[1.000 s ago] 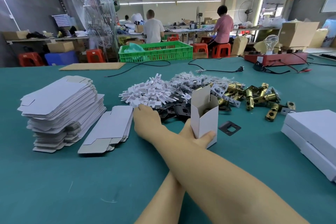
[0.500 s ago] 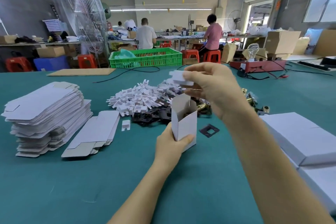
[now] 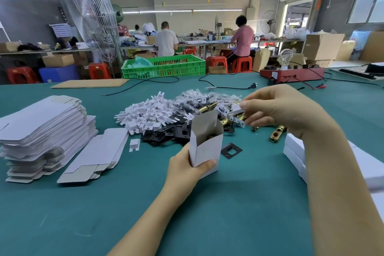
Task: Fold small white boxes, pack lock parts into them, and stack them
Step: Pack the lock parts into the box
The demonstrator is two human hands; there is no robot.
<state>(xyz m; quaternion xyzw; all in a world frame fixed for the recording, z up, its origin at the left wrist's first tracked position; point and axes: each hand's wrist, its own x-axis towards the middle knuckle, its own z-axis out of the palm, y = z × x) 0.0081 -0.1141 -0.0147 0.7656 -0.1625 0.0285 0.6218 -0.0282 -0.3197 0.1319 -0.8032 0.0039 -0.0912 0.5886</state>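
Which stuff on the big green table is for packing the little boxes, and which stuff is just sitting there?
For the job:
open white box, held by the left hand
white part, pinched by the right hand
flat box blanks
white plastic pieces
black plates
brass latches
finished boxes

Just sitting there:
green crate
red device
cardboard sheet

One open white cardboard box (image 3: 205, 147) stands upright. Two stacks of flat white box blanks lie at the left — one tall stack (image 3: 44, 133), one low stack (image 3: 97, 156). One loose white plastic clip (image 3: 134, 144) and one lone black square metal plate (image 3: 231, 150) lie apart from the heaps — those heaps are too dense to count. Two people sit on red plastic stools (image 3: 241, 64). One green plastic crate (image 3: 164, 66).
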